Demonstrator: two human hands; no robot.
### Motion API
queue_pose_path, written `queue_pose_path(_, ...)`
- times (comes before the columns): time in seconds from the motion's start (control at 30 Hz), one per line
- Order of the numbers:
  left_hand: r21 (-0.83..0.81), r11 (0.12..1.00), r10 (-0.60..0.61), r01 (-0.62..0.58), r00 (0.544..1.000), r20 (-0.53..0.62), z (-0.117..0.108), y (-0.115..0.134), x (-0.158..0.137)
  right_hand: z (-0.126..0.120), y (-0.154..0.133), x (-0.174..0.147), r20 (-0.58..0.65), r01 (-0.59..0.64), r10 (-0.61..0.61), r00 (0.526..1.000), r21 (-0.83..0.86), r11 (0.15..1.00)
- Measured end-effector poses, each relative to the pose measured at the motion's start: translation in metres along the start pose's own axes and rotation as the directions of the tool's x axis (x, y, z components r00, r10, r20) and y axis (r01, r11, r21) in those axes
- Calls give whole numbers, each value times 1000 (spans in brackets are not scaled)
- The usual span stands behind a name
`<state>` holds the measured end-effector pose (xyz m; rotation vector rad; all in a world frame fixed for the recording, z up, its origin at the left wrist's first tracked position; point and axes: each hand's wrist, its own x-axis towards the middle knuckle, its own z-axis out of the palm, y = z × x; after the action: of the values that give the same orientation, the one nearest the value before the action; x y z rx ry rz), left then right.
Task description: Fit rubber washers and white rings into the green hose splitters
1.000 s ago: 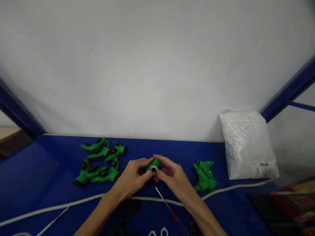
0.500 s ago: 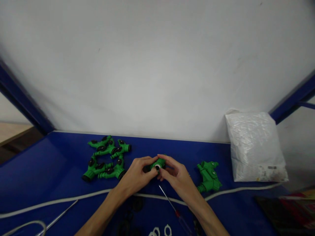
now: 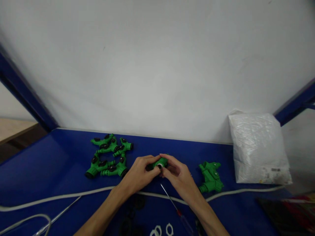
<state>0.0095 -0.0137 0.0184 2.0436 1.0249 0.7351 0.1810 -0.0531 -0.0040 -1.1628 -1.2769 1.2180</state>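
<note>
Between my two hands is a green plastic hose connector [image 3: 162, 161] with a white ring and a dark opening turned toward me. My left hand [image 3: 141, 172] is closed on its left side, the thumb at the opening. From the other side my right hand [image 3: 178, 173] grips it, fingers over the top and thumb near the ring. Just below the hands lies a screwdriver [image 3: 180, 214] with a red and clear handle. Several white rings [image 3: 169, 229] lie at the bottom edge, and dark round parts [image 3: 126, 226] sit left of them.
Several green Y-shaped hose connectors with black knobs [image 3: 118, 168] lie at the left. More green connector bodies [image 3: 210, 177] lie at the right, near a white plastic bag [image 3: 259, 150]. A white cable [image 3: 61, 196] crosses the blue table [image 3: 172, 147], with a metal rod [image 3: 64, 211] below it.
The view has shifted slightly, so everything sits a little further right. Both hands keep hold of the green connector, its opening now tilted a bit differently.
</note>
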Motion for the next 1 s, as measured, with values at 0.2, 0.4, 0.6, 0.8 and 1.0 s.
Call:
queue_pose_path(0.2, -5, 1000, 20, -20, 1000, 0, -1, -6, -1, -2, -2, 0, 14, -28, 27, 1000, 41, 999)
queue_pose_path(0.4, -48, 999, -7, 8, 1000, 17, -2, -11, 1, -6, -10, -1, 54, -56, 54, 997, 23, 998)
queue_pose_path(0.6, -108, 994, -22, 25, 1000, 21, -3, -13, 1, -9, -14, -1, 59, -57, 56, 997, 15, 998)
queue_pose_path(0.8, -101, 995, -5, 9, 999, 37, -4, -12, 2, -8, -14, 0, 57, -53, 52, 997, 16, 998)
queue_pose_path(1.0, -84, 996, 16, -13, 999, 36, -4, -13, 2, -9, -9, 1, 44, -40, 39, 998, 28, 999)
